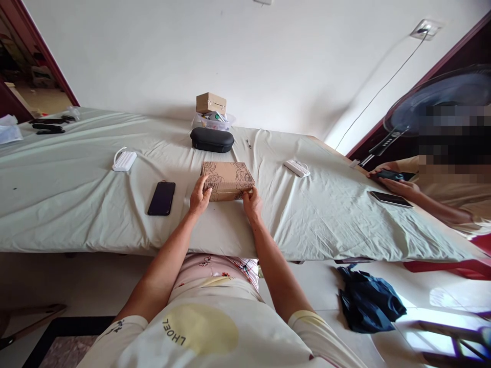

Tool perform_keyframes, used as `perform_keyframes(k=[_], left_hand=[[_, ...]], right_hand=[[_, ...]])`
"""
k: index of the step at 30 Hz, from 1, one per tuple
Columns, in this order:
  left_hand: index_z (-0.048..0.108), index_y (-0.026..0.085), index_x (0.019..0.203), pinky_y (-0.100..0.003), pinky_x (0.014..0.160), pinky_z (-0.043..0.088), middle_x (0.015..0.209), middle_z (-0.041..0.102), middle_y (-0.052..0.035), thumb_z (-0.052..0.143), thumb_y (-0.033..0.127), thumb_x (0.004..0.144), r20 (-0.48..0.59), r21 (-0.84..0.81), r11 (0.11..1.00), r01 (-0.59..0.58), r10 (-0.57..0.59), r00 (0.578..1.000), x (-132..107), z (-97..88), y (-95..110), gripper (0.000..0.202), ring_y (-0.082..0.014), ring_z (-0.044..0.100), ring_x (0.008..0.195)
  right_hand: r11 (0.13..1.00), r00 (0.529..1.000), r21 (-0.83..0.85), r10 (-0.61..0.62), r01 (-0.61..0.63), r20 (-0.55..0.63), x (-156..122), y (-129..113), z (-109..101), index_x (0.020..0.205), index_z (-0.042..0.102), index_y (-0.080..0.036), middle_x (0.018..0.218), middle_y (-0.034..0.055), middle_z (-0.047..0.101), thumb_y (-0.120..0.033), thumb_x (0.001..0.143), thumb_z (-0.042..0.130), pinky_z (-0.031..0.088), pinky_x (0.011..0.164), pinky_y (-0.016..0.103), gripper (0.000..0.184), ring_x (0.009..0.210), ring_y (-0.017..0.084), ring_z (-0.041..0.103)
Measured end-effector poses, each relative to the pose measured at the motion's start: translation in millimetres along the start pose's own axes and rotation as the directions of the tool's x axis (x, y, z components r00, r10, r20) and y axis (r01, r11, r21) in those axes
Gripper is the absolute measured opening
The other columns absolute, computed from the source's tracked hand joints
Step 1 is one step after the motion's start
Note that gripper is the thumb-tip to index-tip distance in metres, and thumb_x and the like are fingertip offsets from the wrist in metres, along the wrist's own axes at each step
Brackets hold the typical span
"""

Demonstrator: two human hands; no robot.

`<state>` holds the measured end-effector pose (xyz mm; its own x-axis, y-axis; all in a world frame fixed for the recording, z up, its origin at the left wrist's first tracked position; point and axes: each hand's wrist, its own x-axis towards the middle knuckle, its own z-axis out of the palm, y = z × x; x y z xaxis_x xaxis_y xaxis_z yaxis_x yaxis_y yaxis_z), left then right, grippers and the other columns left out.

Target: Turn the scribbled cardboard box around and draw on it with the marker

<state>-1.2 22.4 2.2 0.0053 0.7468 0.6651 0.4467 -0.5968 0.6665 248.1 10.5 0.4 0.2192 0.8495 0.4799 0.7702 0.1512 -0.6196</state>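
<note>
A brown cardboard box with dark rose drawings on its lid lies closed on the cloth-covered table in front of me. My left hand grips its left front corner, thumb on the front face. At the right front corner, my right hand holds the box with bent fingers. Some fingertips of both hands are hidden by the box. Left of my left hand lies a dark smartphone. Just behind the box sits a black zip case.
Behind the case, a clear plastic tub of small items stands near a smaller cardboard box. White corded blocks lie at left and right. A person at the right holds a dark device; a phone lies nearby. A fan stands behind.
</note>
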Motion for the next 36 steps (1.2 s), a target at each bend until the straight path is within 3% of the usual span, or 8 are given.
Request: perform_keyframes(k=[4,10,16,21,27,31,36], left_hand=[[0.043,0.023,0.156,-0.046,0.121,0.046,0.159,0.052,-0.0141,0.050,0.036,0.099,0.004,-0.009,1.000,0.017,-0.017,1.000,0,1.3,-2,0.059,-0.0266,0.050,0.149],[0.038,0.022,0.159,-0.049,0.123,0.044,0.160,0.052,-0.0149,0.058,0.034,0.093,-0.031,0.017,0.993,0.121,-0.120,0.992,-1,5.6,-8,0.070,-0.0308,0.050,0.148],[0.051,0.018,0.146,-0.051,0.115,0.049,0.150,0.059,-0.0206,0.073,0.031,0.082,0.022,0.156,0.972,0.175,-0.181,0.983,-4,9.7,-14,0.069,-0.0364,0.056,0.141],[0.054,0.014,0.139,-0.058,0.110,0.048,0.121,0.073,-0.0233,0.080,0.029,0.078,0.022,0.343,0.907,0.243,-0.266,0.964,-6,9.1,-11,0.069,-0.0418,0.068,0.123],[0.045,0.016,0.150,-0.057,0.109,0.048,0.125,0.073,-0.0233,0.081,0.028,0.079,0.058,0.344,0.908,0.239,-0.274,0.960,-6,6.2,-9,0.080,-0.0414,0.069,0.122],[0.042,0.017,0.155,-0.052,0.101,0.055,0.128,0.072,-0.0223,0.077,0.040,0.085,-0.007,0.247,0.932,0.264,-0.270,0.963,-5,6.4,-12,0.082,-0.0395,0.072,0.117],[0.046,0.016,0.153,-0.049,0.098,0.057,0.133,0.071,-0.0205,0.068,0.053,0.091,-0.121,0.215,0.951,0.221,-0.198,0.973,-3,6.1,-11,0.075,-0.0374,0.071,0.118]], right_hand=[[0.986,0.985,-0.002,0.168,-0.168,0.030,0,-2,1,0.131,0.061,-0.017,0.080,0.0077,0.073,-0.037,0.096,0.047,0.051,0.075,0.036,0.043,0.075,0.027,0.067],[0.983,0.984,-0.075,0.171,-0.167,0.058,-4,-3,0,0.129,0.063,-0.020,0.095,0.0130,0.074,-0.032,0.093,0.055,0.052,0.082,0.041,0.039,0.088,0.029,0.067],[0.962,0.975,-0.201,0.205,-0.185,0.086,-7,-6,-3,0.121,0.066,-0.020,0.115,0.0143,0.069,-0.030,0.091,0.059,0.054,0.089,0.042,0.032,0.101,0.029,0.067],[0.970,0.980,-0.186,0.174,-0.153,0.099,-8,-7,-2,0.124,0.064,-0.019,0.118,0.0155,0.070,-0.025,0.090,0.059,0.054,0.092,0.042,0.035,0.108,0.029,0.066],[0.980,0.983,-0.149,0.149,-0.132,0.107,-6,-1,2,0.124,0.061,-0.019,0.112,0.0140,0.073,-0.024,0.088,0.057,0.054,0.092,0.043,0.037,0.104,0.029,0.067],[0.998,0.997,-0.022,0.068,-0.067,0.038,-5,0,6,0.121,0.061,-0.020,0.103,0.0118,0.073,-0.024,0.085,0.056,0.055,0.090,0.043,0.037,0.095,0.026,0.066],[0.993,0.994,0.118,0.001,0.012,-0.105,-4,-8,4,0.137,0.054,-0.020,0.099,0.0077,0.071,-0.029,0.089,0.052,0.055,0.087,0.040,0.049,0.089,0.022,0.066]])
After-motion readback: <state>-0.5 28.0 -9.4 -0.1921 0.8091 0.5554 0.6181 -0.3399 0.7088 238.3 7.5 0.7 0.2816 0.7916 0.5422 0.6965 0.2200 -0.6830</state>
